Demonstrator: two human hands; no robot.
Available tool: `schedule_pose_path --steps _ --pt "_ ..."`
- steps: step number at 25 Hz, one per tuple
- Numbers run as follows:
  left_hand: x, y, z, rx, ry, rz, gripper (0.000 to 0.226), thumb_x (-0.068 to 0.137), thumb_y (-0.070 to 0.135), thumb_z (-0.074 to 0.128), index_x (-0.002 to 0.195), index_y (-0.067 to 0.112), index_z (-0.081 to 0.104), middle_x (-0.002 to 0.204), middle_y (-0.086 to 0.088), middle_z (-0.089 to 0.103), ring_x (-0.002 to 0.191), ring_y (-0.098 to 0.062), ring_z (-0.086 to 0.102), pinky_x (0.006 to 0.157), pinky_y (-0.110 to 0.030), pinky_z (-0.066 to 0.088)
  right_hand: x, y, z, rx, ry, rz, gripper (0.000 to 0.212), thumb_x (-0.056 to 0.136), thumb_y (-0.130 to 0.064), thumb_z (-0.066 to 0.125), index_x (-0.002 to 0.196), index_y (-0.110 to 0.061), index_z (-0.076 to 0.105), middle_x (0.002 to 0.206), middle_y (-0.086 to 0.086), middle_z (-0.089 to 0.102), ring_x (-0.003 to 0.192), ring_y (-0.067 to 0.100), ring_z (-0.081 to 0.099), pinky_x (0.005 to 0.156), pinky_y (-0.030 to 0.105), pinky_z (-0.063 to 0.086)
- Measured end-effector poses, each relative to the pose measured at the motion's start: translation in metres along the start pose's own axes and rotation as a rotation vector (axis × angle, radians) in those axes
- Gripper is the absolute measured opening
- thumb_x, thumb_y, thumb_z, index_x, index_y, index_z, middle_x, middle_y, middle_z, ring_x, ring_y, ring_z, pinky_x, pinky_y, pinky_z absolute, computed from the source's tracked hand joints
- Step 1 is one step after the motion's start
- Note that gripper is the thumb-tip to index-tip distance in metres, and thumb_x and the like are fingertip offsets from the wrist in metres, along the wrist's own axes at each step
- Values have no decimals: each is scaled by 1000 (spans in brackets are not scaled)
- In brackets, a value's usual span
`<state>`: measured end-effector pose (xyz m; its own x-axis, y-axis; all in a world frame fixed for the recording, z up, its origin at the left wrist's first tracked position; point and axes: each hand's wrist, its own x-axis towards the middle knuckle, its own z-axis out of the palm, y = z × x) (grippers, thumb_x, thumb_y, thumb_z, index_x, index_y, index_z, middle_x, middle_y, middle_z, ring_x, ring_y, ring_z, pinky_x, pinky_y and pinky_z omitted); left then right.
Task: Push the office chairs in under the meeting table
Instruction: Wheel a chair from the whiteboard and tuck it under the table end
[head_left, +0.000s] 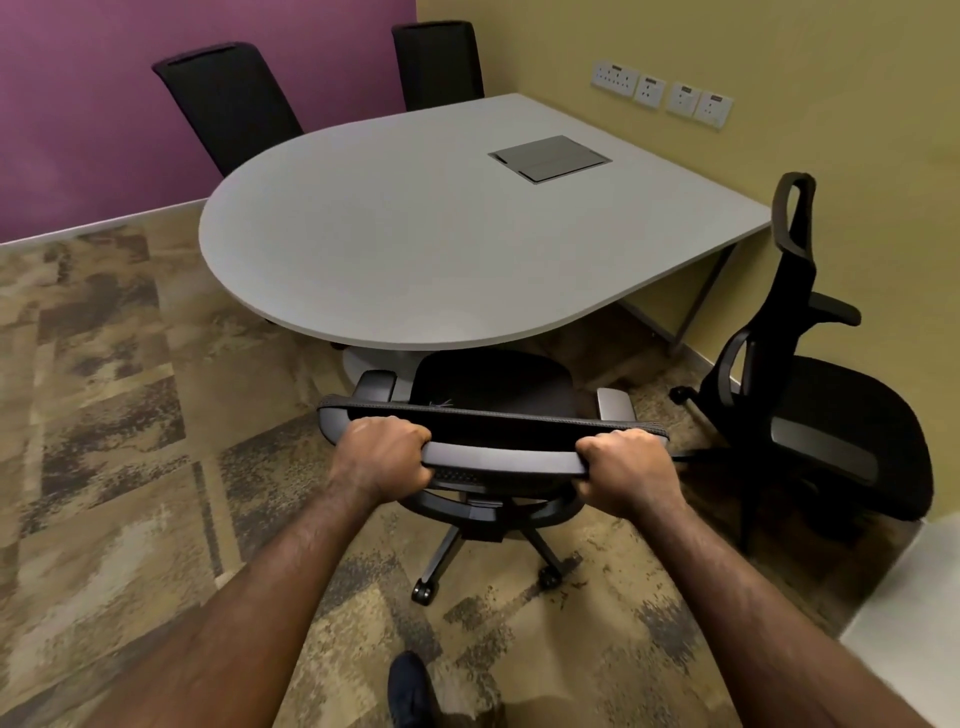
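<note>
Meeting table (415, 228) taken as ref. point. Two high-back chairs on its far side, one at far left (228, 104) and one at far centre (439, 65), stood close against the edge; appeared tucked in, seats hidden by the top. Chair at near edge (493, 384): seat front just under the tabletop rim, backrest and base well clear on the near side, so approx. half in. Left hand (382, 457) and right hand (626, 475) were both wrapped tight round the backrest's top rail, fingers curled over. Chair right of table (810, 405) stood apart, angled away, untouched. Est. two chairs done, one in progress, one outstanding.
</note>
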<state>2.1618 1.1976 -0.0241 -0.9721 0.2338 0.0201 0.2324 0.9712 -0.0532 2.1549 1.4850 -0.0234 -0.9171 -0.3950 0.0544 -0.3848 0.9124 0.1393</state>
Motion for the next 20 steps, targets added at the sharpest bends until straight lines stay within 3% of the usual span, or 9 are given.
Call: schedule_pose_path --steps 12,20 --pt "-45 54 -1 -79 53 -67 12 63 39 58 62 27 56 52 12 45 48 -11 39 49 -26 28 -33 33 0 18 57 -129 21 51 -39 67 54 -24 53 48 -5 56 43 23 54 46 30 44" --pt "-54 104 1 -170 57 -138 10 66 37 57 68 28 56 55 12 41 51 -10 42 52 -28 34 -30 73 4 13 30 -177 20 47 -31 71 52 -25 53 48 -9 53 43 20 53 50 28 44"
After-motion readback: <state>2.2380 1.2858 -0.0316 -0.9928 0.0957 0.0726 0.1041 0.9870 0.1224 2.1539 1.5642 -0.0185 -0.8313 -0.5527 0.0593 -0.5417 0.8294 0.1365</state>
